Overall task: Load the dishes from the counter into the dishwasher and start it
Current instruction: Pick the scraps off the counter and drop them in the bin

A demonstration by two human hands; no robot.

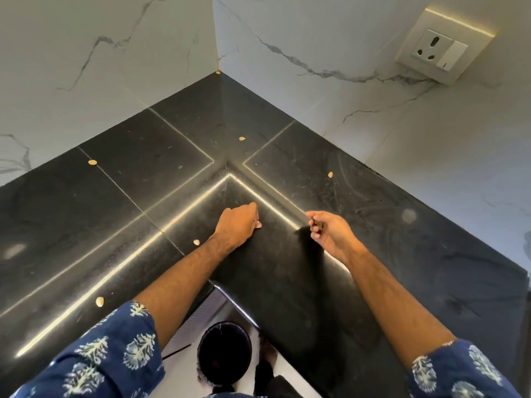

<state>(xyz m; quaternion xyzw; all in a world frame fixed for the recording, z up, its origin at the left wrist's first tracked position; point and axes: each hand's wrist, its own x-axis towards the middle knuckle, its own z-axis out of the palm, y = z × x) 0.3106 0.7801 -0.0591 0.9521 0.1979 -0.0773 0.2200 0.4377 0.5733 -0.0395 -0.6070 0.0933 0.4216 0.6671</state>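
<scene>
Both hands curl: left hand (240, 224) pinches a seed (258, 224) on the counter (373, 225); right hand (330, 229) grips something small. Dark bin (224, 351) below, contents unseen.

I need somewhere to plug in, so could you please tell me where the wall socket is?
In the head view, the wall socket sits upper right on the marble wall, above the black counter.
</scene>
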